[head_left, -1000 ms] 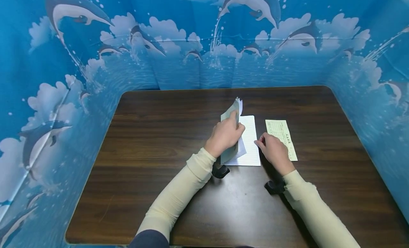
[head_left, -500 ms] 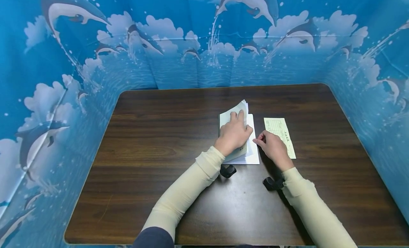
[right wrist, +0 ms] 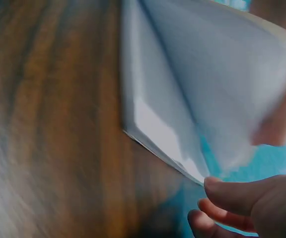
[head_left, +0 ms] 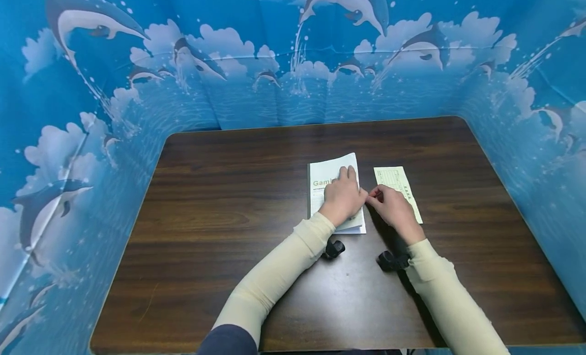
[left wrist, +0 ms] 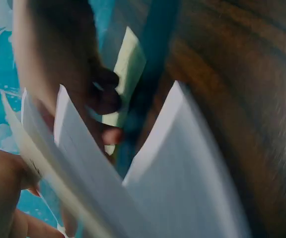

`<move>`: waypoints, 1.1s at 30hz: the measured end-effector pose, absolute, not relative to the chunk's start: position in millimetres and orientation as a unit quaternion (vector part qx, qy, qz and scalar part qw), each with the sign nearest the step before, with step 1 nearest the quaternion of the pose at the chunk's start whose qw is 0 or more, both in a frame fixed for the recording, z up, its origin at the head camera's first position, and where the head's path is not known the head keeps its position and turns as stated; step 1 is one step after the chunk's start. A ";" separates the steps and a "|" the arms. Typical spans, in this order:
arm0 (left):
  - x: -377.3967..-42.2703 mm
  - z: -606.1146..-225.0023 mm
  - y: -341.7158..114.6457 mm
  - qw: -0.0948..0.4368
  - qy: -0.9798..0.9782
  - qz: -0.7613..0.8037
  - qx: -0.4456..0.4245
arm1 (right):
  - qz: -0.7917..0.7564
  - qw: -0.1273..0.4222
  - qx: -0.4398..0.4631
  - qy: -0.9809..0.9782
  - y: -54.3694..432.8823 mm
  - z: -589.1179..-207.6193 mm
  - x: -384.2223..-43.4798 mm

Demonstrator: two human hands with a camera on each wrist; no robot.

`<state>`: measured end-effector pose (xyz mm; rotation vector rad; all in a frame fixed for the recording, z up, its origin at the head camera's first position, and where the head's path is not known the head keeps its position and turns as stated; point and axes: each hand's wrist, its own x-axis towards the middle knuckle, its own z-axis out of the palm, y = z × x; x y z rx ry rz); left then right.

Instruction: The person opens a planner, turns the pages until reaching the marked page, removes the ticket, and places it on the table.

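Observation:
A thin notebook point(head_left: 331, 168) with a pale printed cover lies on the table, its cover lowered but not flat. My left hand point(head_left: 343, 196) presses on the cover with its fingers stretched out. In the left wrist view, white pages point(left wrist: 182, 163) fan apart beneath the cover. My right hand point(head_left: 394, 212) is at the notebook's right edge, fingers curled and thumb on the edge. The right wrist view has the right thumb point(right wrist: 237, 193) at a corner of the lower pages point(right wrist: 155, 124); how firmly it grips there is hard to see.
A pale yellow printed slip point(head_left: 396, 178) lies just right of the notebook, partly behind the right hand. Dark wood table point(head_left: 220, 217) surrounds both. A blue dolphin-print curtain point(head_left: 256, 100) stands round the table's back and sides.
The left hand has swung the notebook's cover and pages over to the right and down, so the printed cover now faces up. The right hand has stayed at the right edge.

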<state>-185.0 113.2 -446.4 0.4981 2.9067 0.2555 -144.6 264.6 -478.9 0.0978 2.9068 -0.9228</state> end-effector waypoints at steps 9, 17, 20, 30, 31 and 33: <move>-177.8 -470.1 114.3 0.047 0.984 0.011 0.174 | -0.336 -0.005 0.046 0.941 280.9 -465.6 -138.9; -172.9 -485.7 121.7 0.038 0.982 -0.059 0.173 | -0.345 -0.054 0.021 0.937 287.1 -466.5 -141.3; -172.9 -490.0 126.4 0.019 0.982 -0.084 0.171 | -0.347 -0.052 0.005 0.936 288.2 -469.7 -144.0; -179.5 -489.6 124.7 -0.004 0.978 -0.094 0.188 | -0.370 -0.023 -0.033 0.928 278.8 -478.8 -146.9; -180.9 -483.6 120.3 0.010 0.980 -0.068 0.185 | -0.369 -0.019 -0.036 0.929 277.9 -478.7 -146.6; -185.3 -467.4 105.8 0.038 0.983 -0.008 0.177 | -0.370 -0.018 -0.047 0.928 276.6 -477.4 -146.7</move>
